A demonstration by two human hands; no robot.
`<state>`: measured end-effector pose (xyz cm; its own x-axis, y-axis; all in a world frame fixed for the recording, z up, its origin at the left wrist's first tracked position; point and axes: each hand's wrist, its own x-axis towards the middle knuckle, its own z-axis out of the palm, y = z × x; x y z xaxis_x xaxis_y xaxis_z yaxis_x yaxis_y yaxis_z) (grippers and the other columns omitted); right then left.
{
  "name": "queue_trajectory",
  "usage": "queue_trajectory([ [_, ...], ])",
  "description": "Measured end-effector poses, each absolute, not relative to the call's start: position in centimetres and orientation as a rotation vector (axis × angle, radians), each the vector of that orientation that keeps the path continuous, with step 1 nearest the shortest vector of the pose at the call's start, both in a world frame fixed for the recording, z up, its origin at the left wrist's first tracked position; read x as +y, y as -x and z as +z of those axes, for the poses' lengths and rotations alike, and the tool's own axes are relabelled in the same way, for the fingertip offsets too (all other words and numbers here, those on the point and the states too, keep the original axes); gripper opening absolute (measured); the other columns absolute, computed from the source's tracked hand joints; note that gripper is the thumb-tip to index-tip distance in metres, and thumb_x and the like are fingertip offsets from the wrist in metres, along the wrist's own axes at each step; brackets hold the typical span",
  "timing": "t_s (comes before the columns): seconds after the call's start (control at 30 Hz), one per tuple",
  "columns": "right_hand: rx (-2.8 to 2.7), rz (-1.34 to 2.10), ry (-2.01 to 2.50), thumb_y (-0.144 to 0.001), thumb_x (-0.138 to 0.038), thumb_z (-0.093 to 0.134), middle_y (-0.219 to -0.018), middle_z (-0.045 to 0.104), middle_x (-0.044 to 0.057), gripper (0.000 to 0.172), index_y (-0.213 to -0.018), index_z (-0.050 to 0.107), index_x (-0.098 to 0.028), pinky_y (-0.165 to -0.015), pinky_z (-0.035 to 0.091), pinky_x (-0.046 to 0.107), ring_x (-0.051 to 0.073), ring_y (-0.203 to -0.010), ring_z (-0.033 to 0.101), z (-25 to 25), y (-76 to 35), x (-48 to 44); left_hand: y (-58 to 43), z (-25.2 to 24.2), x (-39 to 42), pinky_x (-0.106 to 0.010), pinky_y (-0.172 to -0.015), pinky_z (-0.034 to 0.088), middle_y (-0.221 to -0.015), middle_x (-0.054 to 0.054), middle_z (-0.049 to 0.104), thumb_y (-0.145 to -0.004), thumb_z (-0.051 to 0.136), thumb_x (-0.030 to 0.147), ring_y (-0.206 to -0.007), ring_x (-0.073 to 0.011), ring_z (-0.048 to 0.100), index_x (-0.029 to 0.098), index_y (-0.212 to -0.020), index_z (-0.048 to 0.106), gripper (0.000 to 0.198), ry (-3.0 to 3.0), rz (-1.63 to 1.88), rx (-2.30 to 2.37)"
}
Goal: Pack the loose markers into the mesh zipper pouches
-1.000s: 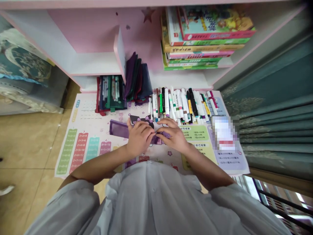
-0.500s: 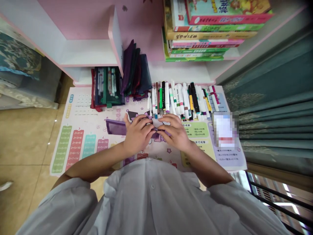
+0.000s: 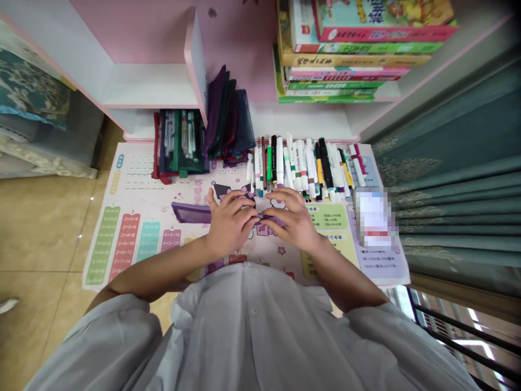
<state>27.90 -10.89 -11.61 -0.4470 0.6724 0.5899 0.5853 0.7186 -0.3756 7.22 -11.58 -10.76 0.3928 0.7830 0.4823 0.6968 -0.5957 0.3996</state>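
Observation:
A purple zip pouch (image 3: 190, 213) with a see-through side is held low over the desk and sticks out to the left of my left hand (image 3: 231, 224). My left fingers are closed on its right-hand part and cover much of it. Close by, my right hand (image 3: 293, 221) pinches the pouch's right end between thumb and fingers. The fingertips of both hands nearly meet at its top edge. Whether the zip is open cannot be made out.
A row of markers (image 3: 301, 163) lies along the back of the desk. Left of it stand dark mesh pouches (image 3: 228, 117) and a pouch filled with pens (image 3: 179, 142). Stacked books (image 3: 337, 70) sit on the shelf. A blurred phone (image 3: 373, 217) lies at right, beside a curtain (image 3: 456, 163).
The pouch's left end has swung slightly left and flattened. A little more purple shows between the right fingers. Both hands stay almost in place; the view has shifted slightly.

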Motion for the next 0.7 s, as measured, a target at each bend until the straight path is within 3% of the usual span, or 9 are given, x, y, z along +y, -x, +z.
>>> queue_trajectory([
  [0.27,-2.175,0.19,0.972,-0.085,-0.031,0.072,-0.118,0.065,0.008,0.007,-0.087,0.071,-0.024,-0.103,0.051,0.05,0.029,-0.121,0.056,-11.8,-28.1,-10.9,-7.4,-10.4,-11.8,-0.062,-0.115,0.012,-0.11,-0.003,0.071,-0.091,0.061,0.03,-0.124,-0.0282,0.055,0.023,-0.077,0.063,0.017,-2.376,0.917,1.387],
  [0.7,-2.192,0.179,0.959,-0.087,-0.029,0.069,-0.116,0.068,0.007,0.007,-0.084,0.072,-0.023,-0.101,0.049,0.048,0.029,-0.121,0.055,-11.5,-28.0,-11.1,-7.3,-9.6,-12.2,-0.067,-0.116,0.01,-0.126,-0.006,0.064,-0.09,0.055,0.026,-0.14,-0.0338,0.041,0.02,-0.075,0.061,0.017,-2.354,0.763,1.401],
])
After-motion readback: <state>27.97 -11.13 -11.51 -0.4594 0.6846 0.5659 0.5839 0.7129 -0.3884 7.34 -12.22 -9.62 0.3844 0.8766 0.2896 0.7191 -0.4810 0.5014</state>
